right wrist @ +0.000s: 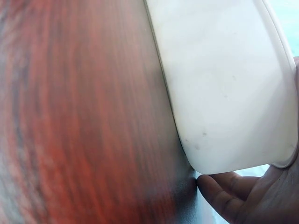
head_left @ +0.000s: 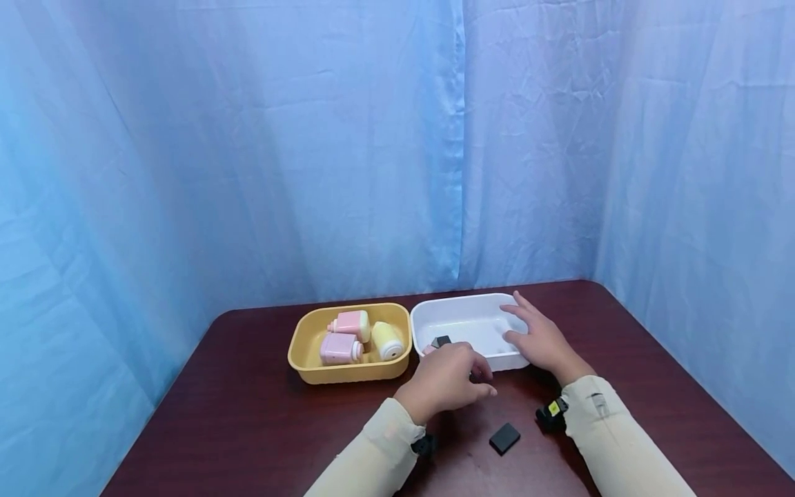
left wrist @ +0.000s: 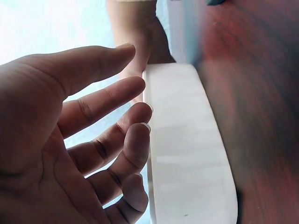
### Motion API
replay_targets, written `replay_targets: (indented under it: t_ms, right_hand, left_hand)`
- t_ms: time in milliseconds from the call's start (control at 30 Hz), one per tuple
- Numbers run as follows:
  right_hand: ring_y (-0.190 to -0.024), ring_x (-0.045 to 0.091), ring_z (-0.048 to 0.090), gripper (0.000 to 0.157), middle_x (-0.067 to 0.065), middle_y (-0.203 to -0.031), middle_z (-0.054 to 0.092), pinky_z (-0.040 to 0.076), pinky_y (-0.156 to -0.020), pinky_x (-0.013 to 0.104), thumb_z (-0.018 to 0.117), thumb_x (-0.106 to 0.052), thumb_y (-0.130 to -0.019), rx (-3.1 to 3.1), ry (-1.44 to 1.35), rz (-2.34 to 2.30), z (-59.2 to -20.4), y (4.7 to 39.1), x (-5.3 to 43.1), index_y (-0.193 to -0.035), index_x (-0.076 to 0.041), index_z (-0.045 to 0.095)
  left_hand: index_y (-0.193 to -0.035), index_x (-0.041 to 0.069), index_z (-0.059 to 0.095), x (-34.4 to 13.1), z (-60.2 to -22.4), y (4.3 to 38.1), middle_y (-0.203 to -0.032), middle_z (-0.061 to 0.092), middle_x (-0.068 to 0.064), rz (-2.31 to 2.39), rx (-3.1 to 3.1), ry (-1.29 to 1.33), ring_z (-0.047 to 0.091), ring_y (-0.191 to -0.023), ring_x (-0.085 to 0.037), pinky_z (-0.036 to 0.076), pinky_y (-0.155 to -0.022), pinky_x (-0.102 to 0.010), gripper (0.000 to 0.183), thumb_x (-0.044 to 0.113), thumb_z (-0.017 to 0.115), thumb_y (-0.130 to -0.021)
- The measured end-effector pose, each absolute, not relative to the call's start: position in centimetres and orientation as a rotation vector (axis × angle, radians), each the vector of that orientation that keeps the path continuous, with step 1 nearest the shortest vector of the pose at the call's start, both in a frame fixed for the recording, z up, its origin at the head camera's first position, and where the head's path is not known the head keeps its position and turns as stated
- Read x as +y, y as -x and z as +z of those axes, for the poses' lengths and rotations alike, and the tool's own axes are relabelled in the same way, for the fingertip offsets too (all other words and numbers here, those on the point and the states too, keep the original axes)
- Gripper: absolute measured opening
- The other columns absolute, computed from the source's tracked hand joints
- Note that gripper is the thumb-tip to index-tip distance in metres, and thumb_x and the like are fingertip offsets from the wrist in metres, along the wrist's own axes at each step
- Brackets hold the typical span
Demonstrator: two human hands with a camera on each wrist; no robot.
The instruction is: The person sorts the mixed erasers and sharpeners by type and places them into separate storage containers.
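Observation:
My left hand (head_left: 448,378) hovers in front of the white tray (head_left: 456,304). In the left wrist view its fingers (left wrist: 135,144) curve loosely, apart from the thumb, with nothing between them. A small dark patch shows under that hand in the head view; I cannot tell what it is. My right hand (head_left: 542,339) holds the tray's right end, thumb over the rim and some fingers (right wrist: 219,196) outside the end wall. Inside the tray's left part lie small dark and pinkish pieces (head_left: 441,341), partly hidden by the left hand. A flat black rectangular block (head_left: 504,438) lies between the forearms.
A yellow tray (head_left: 304,375) stands against the white tray's left side. It contains a pink bottle (head_left: 350,323), a lilac bottle (head_left: 338,348) and a pale yellow bottle (head_left: 386,338). Blue curtains (head_left: 373,152) hang around the dark red-brown table (head_left: 248,414).

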State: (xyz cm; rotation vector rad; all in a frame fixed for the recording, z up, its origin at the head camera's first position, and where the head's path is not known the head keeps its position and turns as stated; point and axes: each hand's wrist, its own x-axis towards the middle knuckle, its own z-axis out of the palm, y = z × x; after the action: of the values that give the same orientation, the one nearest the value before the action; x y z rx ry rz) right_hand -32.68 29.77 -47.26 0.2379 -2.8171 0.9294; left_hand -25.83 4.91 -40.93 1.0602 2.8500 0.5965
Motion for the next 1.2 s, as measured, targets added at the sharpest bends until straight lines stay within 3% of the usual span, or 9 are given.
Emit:
replay_targets:
  t_ms: [133, 433, 800, 1200]
  right_hand:
    - [-0.153, 0.048, 0.026, 0.053, 0.017, -0.172, 0.019, 0.029, -0.114, 0.071, 0.064, -0.017, -0.098, -2.815, -0.245, 0.938, -47.3, 32.7, 29.8, -0.150, -0.010, 0.054]
    - [-0.153, 0.049, 0.025, 0.054, 0.018, -0.172, 0.018, 0.027, -0.115, 0.072, 0.063, -0.018, -0.098, -2.829, -0.239, 0.931, -47.0, 32.6, 29.6, -0.151, -0.009, 0.053]
    - [-0.154, 0.049, 0.024, 0.054, 0.018, -0.172, 0.018, 0.026, -0.115, 0.073, 0.063, -0.018, -0.098, -2.834, -0.236, 0.934, -46.9, 32.5, 29.5, -0.150, -0.008, 0.053]
    - [-0.154, 0.048, 0.023, 0.054, 0.017, -0.173, 0.017, 0.025, -0.116, 0.072, 0.063, -0.018, -0.098, -2.835, -0.225, 0.936, -47.0, 32.6, 29.6, -0.151, -0.009, 0.053]
  left_hand:
    - [-0.096, 0.028, 0.082, 5.0, -41.3, 25.4, -0.083, 0.070, 0.017, 0.579, 2.809, -1.112, 0.055, -0.076, 0.002, 0.047, -0.069, -0.018, 0.017, 0.042, 0.084, -0.087]
    - [-0.107, 0.028, 0.081, 5.1, -42.0, 24.4, -0.099, 0.073, 0.014, 0.450, 2.797, -1.175, 0.060, -0.084, 0.004, 0.050, -0.073, -0.018, 0.030, 0.048, 0.083, -0.086]
    - [-0.102, 0.035, 0.080, 5.0, -42.8, 23.3, -0.088, 0.065, 0.017, 0.382, 2.776, -1.169, 0.053, -0.075, 0.004, 0.044, -0.059, -0.021, 0.026, 0.052, 0.083, -0.084]
    - [-0.086, 0.034, 0.074, 5.2, -43.3, 22.6, -0.081, 0.059, 0.018, 0.304, 2.792, -1.062, 0.051, -0.071, 0.003, 0.044, -0.057, -0.024, 0.029, 0.059, 0.084, -0.079]
